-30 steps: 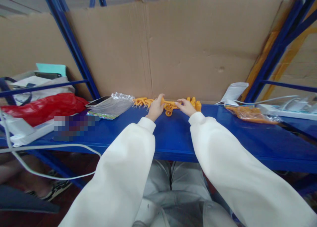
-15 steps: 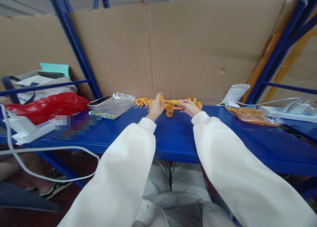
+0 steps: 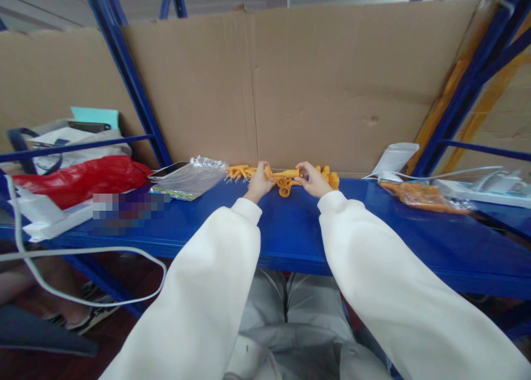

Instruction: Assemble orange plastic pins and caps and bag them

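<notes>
Both hands grip an orange plastic rod-like piece [image 3: 286,173] held level just above the blue shelf. My left hand [image 3: 259,183] closes around its left end, and the fingers of my right hand [image 3: 313,181] pinch its right end. Below it on the shelf lies another orange plastic part with round discs [image 3: 284,192]. Left of my left hand is a group of orange pieces [image 3: 238,172] with small metal hooks. More orange plastic pieces [image 3: 331,177] sit just beyond my right hand, partly hidden by it.
A cardboard panel [image 3: 311,87] stands behind the blue shelf [image 3: 290,230]. To the left are a clear plastic bag [image 3: 197,180], a phone [image 3: 170,171], a red bag [image 3: 83,178] and a white power strip [image 3: 62,225]. At right lie a bagged orange item [image 3: 427,194] and another power strip [image 3: 481,191].
My right hand has shifted slightly left and its fingers have come up around the right end of the orange piece. My left hand stays at the left end.
</notes>
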